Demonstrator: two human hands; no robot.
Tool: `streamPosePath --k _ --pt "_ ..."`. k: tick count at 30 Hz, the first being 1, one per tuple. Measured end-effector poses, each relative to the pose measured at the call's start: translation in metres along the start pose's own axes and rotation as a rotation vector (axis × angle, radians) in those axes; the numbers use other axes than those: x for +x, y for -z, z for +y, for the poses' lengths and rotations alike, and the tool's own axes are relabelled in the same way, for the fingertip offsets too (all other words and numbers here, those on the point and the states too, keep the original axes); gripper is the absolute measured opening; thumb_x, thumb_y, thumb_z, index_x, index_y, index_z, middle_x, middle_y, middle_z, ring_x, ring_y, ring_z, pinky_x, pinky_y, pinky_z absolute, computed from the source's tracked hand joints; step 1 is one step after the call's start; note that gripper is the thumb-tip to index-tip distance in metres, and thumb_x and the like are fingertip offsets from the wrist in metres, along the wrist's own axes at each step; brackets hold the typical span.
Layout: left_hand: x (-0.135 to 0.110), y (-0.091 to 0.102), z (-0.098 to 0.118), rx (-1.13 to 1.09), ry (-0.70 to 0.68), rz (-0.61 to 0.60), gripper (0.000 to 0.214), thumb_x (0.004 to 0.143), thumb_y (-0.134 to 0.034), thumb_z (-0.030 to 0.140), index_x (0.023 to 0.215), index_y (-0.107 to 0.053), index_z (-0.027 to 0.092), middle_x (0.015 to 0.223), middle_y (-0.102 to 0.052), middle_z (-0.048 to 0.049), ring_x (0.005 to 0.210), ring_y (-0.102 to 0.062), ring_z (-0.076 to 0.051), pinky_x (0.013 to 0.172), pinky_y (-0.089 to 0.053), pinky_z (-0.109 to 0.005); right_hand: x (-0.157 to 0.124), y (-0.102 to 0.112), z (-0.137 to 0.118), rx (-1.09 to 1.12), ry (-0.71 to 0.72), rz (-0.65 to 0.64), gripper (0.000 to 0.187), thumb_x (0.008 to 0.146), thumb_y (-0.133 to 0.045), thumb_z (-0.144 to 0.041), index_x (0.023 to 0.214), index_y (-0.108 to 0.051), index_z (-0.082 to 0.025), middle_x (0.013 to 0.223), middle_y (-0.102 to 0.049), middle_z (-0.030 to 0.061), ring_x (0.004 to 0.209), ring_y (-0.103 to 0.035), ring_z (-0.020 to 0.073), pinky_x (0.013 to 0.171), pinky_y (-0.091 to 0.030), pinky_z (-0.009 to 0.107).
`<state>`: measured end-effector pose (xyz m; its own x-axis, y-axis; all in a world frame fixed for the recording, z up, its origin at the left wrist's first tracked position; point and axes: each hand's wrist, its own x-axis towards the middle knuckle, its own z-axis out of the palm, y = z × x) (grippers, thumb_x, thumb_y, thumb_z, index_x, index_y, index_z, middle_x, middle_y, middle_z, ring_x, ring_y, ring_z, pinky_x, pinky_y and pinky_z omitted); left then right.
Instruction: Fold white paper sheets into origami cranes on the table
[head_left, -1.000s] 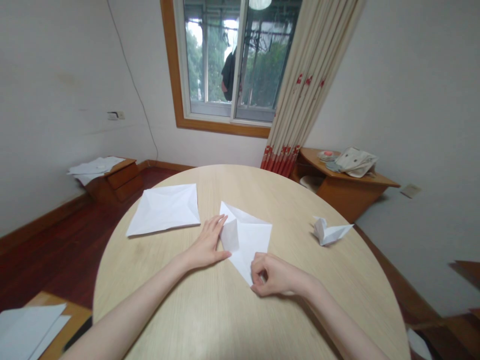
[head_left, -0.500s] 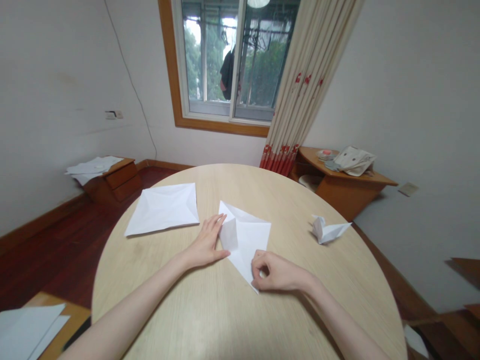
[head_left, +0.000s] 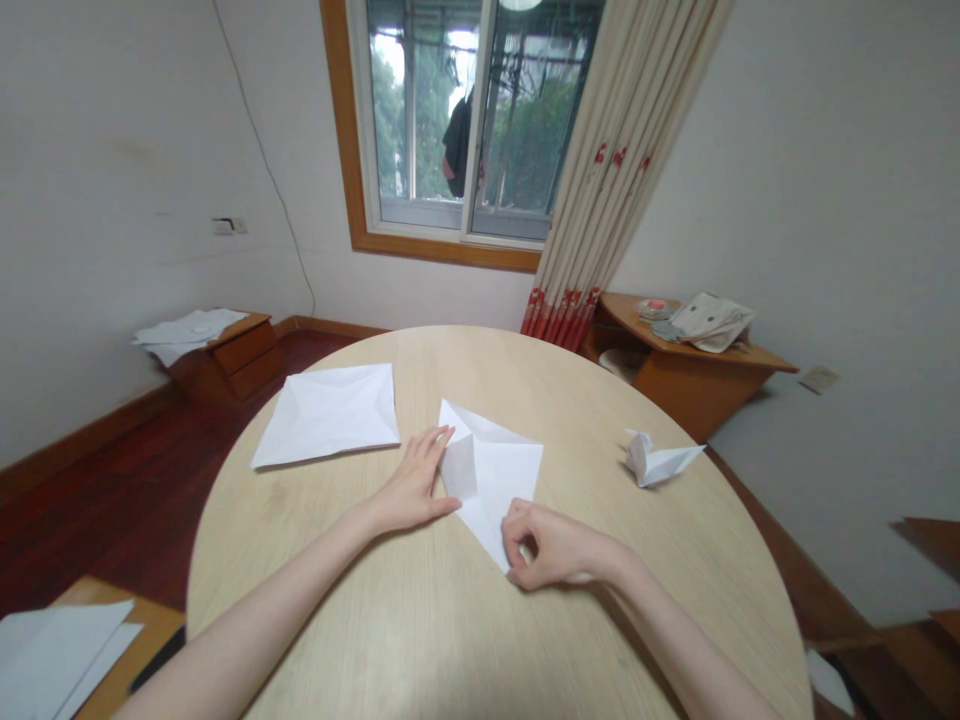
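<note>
The left hand (head_left: 407, 488) lies spread, fingertips and thumb touching the folded white paper (head_left: 505, 472) between both hands. The right hand (head_left: 553, 545) curls over the paper's near corner, partly hiding it; whether it pinches, I cannot tell.

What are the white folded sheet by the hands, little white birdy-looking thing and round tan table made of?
The white folded sheet looks like matte paper: thin edges, sharp creases. The small white folded bird-like figure seems the same, with crisp points. The round pale-tan table looks like smooth wood from its fine grain, maybe just a wood-print surface.
</note>
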<state>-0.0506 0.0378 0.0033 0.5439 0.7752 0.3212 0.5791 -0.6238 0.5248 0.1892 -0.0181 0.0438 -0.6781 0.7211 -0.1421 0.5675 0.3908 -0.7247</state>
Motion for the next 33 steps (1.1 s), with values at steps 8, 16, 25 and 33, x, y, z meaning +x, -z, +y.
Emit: streamPosePath --k 8,16,25,33 --pt "0.000 0.001 0.001 0.004 -0.009 -0.001 0.093 0.075 -0.068 0.042 0.147 -0.015 0.017 0.148 -0.022 -0.0195 0.139 -0.016 -0.034 0.112 -0.012 -0.058 0.000 0.001 0.001 0.019 0.032 -0.037 0.018 0.055 -0.066 -0.003 0.049 -0.058 -0.018 0.057 -0.053 -0.0045 0.078 -0.050 0.0154 0.070 -0.038 0.024" --pt "0.000 0.002 0.002 -0.002 -0.007 0.002 0.095 0.075 -0.069 0.038 0.148 -0.011 0.021 0.149 -0.022 -0.0178 0.139 -0.016 -0.036 0.111 -0.013 -0.060 0.000 0.000 0.004 0.027 0.038 -0.036 0.017 0.054 -0.065 -0.005 0.048 -0.058 -0.019 0.058 -0.053 -0.0037 0.080 -0.050 0.0166 0.071 -0.038 0.024" --pt "-0.001 0.007 0.017 0.081 -0.064 0.056 0.098 0.075 -0.068 0.031 0.147 -0.002 0.024 0.147 -0.024 -0.0170 0.138 -0.018 -0.036 0.111 -0.011 -0.061 0.000 0.001 -0.002 0.080 -0.057 0.098 0.012 0.063 -0.067 -0.012 0.055 -0.059 -0.017 0.064 -0.053 -0.0034 0.069 -0.049 0.0125 0.064 -0.036 0.023" --pt "-0.004 0.007 0.025 0.152 -0.171 0.119 0.100 0.075 -0.063 0.023 0.146 0.007 0.026 0.149 -0.018 -0.0156 0.139 -0.016 -0.035 0.112 -0.015 -0.058 0.007 0.000 0.009 -0.049 0.028 0.345 0.019 0.080 -0.062 -0.026 0.065 -0.057 -0.017 0.068 -0.055 -0.0008 0.068 -0.048 0.0131 0.064 -0.037 0.025"
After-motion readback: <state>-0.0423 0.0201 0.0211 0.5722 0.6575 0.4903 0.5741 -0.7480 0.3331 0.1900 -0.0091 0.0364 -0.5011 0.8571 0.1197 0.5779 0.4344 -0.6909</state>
